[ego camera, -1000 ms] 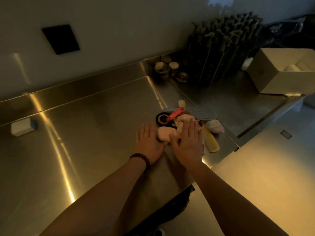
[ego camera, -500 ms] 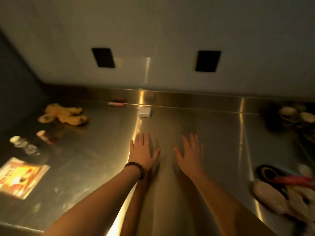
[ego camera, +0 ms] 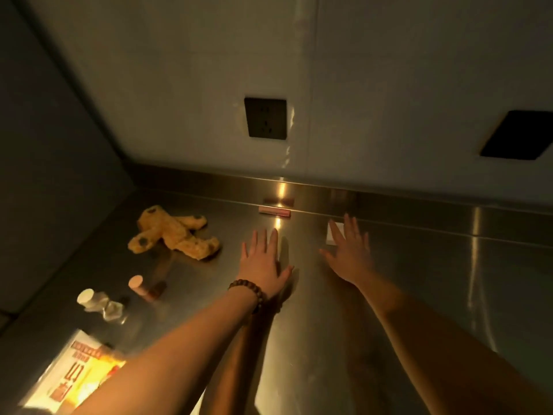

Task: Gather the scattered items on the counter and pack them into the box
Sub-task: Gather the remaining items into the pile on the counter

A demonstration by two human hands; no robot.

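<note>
Both hands hover flat over a steel counter [ego camera: 419, 295], fingers spread, holding nothing. My left hand [ego camera: 263, 262], with a bead bracelet at the wrist, is mid-counter. My right hand [ego camera: 348, 253] reaches over a small white block [ego camera: 331, 233] and partly hides it. A yellow plush toy [ego camera: 173, 235] lies to the left. A thin pink stick [ego camera: 274, 211] rests by the back ledge. Nearer me on the left lie a small pink-capped bottle [ego camera: 143, 289], a crumpled clear bottle with a white cap [ego camera: 100, 304] and a red-and-yellow packet [ego camera: 74, 375]. The box is out of view.
The counter ends at a raised steel back ledge [ego camera: 419, 202] under a pale wall with two black sockets [ego camera: 265, 117]. A dark side wall [ego camera: 45, 175] closes the counter's left end.
The view has swung left, away from the pile of items and the box. Both hands moved with it toward the back; the right hand now reaches over the white block.
</note>
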